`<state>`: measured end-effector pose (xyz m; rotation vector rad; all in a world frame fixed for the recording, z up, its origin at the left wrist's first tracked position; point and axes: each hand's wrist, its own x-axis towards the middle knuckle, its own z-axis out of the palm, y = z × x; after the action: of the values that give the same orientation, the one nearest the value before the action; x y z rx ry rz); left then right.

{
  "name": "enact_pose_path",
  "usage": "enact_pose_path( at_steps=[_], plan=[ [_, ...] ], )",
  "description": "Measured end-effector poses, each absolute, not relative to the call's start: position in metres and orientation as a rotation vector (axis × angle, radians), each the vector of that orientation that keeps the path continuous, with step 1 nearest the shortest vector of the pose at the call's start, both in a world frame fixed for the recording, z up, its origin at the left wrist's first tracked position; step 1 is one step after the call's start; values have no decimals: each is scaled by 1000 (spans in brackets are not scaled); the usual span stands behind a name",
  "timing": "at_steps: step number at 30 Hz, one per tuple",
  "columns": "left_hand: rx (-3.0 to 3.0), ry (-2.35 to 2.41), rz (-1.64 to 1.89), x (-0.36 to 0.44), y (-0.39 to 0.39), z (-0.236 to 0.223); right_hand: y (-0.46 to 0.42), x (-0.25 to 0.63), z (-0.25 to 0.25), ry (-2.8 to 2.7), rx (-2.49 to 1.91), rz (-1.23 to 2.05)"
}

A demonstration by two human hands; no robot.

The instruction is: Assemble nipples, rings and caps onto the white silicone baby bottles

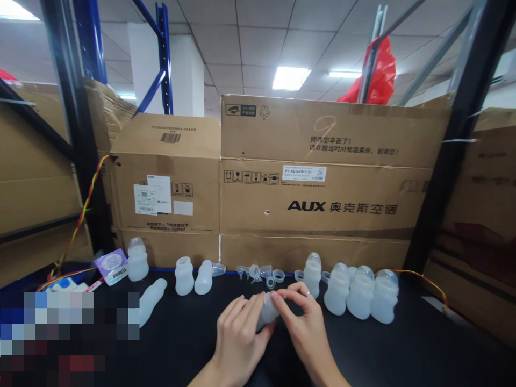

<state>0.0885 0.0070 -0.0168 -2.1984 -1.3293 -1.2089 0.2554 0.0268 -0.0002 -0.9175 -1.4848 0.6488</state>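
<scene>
The baby bottle (268,313) tilts between both hands over the black tabletop (181,341), the left hand's (241,329) fingers wrapped round its body, seemingly for steadiness, while the right hand's (305,322) fingertips pinch its top.

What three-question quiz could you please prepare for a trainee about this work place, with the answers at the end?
1. True or false: the left hand and the right hand both touch the bottle between them.
2. Multiple choice: where is the ring worn? A) on the left hand; B) on the right hand; C) on neither.
3. Fill in: the large Latin letters on the cardboard behind read ____.
Key: 1 true; 2 B; 3 AUX.
</scene>
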Motion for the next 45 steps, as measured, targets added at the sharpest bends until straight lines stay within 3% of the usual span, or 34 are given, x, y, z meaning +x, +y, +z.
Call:
enact_pose_path(
  at_steps=[6,11,15,31,39,45],
  plan=[
    [-2289,-1705,-1184,86,10,-11,39,251,-11,-1468,-912,770],
    [-2449,-1953,-1401,74,18,-13,80,248,-14,-1624,-995,595],
    [-2404,-2126,-1311,67,23,-15,119,240,-22,-1765,-1121,372],
    [-2432,-1908,-887,56,20,-3,126,248,-31,-2081,-1419,-54],
    [-2555,-1769,-694,54,21,-7,115,251,-16,-2121,-1138,-21],
    [-2556,-1665,-798,52,22,-10,83,267,-10,-2108,-858,169]
  ],
)
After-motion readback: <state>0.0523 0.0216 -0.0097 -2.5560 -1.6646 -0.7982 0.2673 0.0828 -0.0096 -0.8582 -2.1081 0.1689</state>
